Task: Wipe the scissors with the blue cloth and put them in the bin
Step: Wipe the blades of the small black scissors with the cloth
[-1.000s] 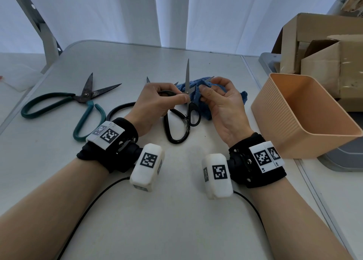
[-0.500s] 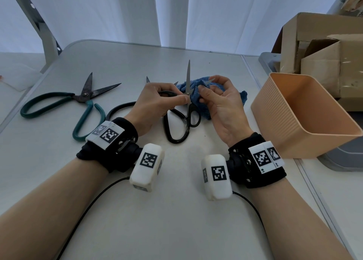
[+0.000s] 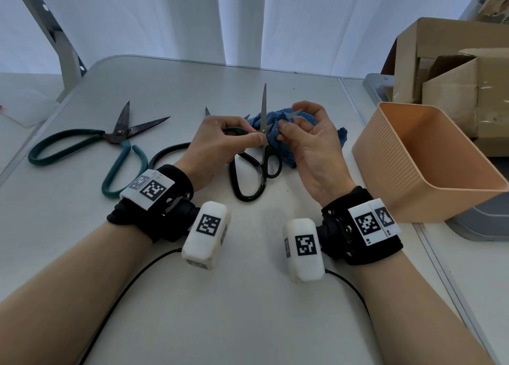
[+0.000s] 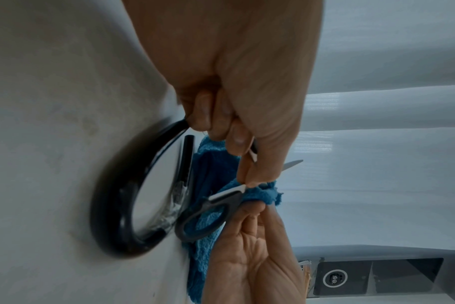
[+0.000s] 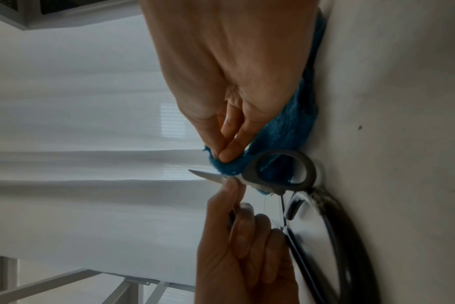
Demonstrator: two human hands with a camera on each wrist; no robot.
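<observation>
head cam: above, fwd-down | wrist cams: close (both see scissors)

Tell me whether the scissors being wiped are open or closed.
Open: the black-handled scissors have one blade pointing up and the other angled right, into the blue cloth.

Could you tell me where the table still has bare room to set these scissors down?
Bare table lies in front of both wrists, and along the far edge beyond the blue cloth. It is crowded between the green-handled scissors and the orange bin.
</observation>
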